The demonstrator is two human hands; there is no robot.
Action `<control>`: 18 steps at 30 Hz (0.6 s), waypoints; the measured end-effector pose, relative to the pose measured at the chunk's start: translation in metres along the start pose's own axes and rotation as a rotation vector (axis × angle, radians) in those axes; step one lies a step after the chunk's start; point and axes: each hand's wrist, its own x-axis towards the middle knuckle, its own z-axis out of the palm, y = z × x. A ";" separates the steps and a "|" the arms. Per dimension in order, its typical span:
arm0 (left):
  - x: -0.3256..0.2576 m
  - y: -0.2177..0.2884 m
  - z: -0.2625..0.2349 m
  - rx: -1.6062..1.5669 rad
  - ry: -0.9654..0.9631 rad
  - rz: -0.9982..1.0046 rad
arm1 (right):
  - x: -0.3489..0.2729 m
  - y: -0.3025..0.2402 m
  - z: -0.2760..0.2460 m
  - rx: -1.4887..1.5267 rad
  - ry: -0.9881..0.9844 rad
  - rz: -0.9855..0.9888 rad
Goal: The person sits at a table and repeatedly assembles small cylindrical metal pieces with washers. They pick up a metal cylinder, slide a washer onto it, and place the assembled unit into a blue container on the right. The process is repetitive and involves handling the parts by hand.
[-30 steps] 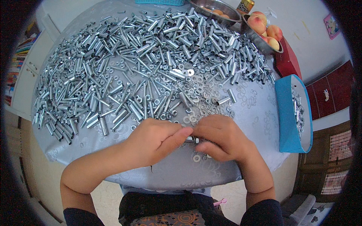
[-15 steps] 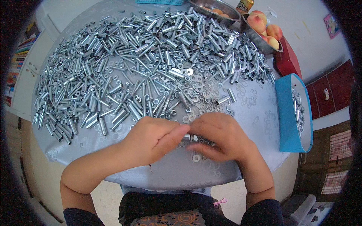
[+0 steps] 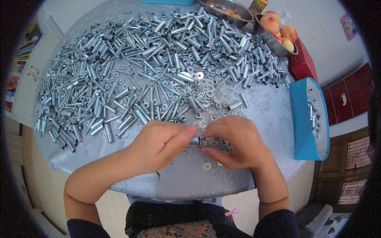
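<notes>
My left hand point(image 3: 164, 143) is closed around a shiny metal sleeve anchor point(image 3: 195, 141), which lies level and points right. A nut point(image 3: 201, 141) shows at its right end; the other end is hidden in my fist. Around that nut end, the thumb and fingers of my right hand point(image 3: 234, 142) are spread apart with a gap between them. Beneath both hands lie loose washers point(image 3: 206, 166) and small rings. Just beyond them is a wide heap of metal sleeves point(image 3: 194, 53), with bolts point(image 3: 154, 93) and nuts point(image 3: 164, 107) mixed in.
The parts lie on a round table with a silvery patterned cloth point(image 3: 178, 183). A blue fabric bin point(image 3: 300, 119) holding metal parts stands at the right edge. Behind it are a red box point(image 3: 303, 63), a metal bowl of peaches point(image 3: 274, 41), another metal bowl point(image 3: 238, 20) and a can point(image 3: 258, 6).
My right hand's fingers have spread and drawn slightly off the nut, so the anchor's end shows more plainly. My left hand stays nearly in place, still holding the anchor.
</notes>
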 end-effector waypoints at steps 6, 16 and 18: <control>0.001 0.003 0.001 -0.037 0.002 -0.038 | -0.002 0.003 0.003 -0.020 0.053 -0.050; 0.002 -0.009 0.006 0.309 0.014 0.208 | -0.002 0.003 0.011 0.420 -0.166 0.312; 0.000 -0.011 0.009 0.262 0.077 0.249 | -0.002 0.003 0.012 0.544 -0.217 0.403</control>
